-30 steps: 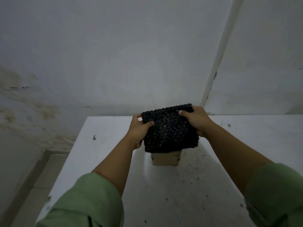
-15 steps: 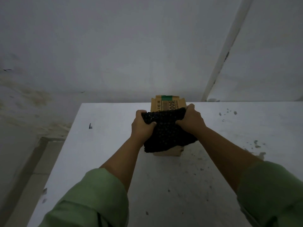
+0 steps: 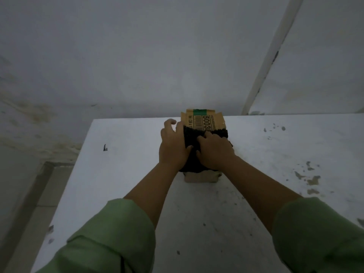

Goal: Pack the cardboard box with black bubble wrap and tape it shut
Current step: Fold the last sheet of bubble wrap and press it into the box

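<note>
A small brown cardboard box (image 3: 201, 177) stands on the white table, its far flap (image 3: 202, 120) upright with black print and a green stripe. Black bubble wrap (image 3: 190, 138) fills the box's open top and bulges over the near and right edges. My left hand (image 3: 172, 146) lies on the wrap's left side, fingers stretched forward beside the flap. My right hand (image 3: 213, 151) presses flat on top of the wrap, fingers pointing left. Most of the box's inside is hidden under the wrap and both hands.
The white table (image 3: 122, 174) has dark specks and chipped patches (image 3: 311, 178) at the right. A small dark mark (image 3: 105, 147) sits near its left edge. A stained grey wall rises right behind the table; the floor drops away at the left.
Both hands have let go of the wrap's top edge and come down flat onto it, pushing it lower into the box. More of the printed flap shows behind.
</note>
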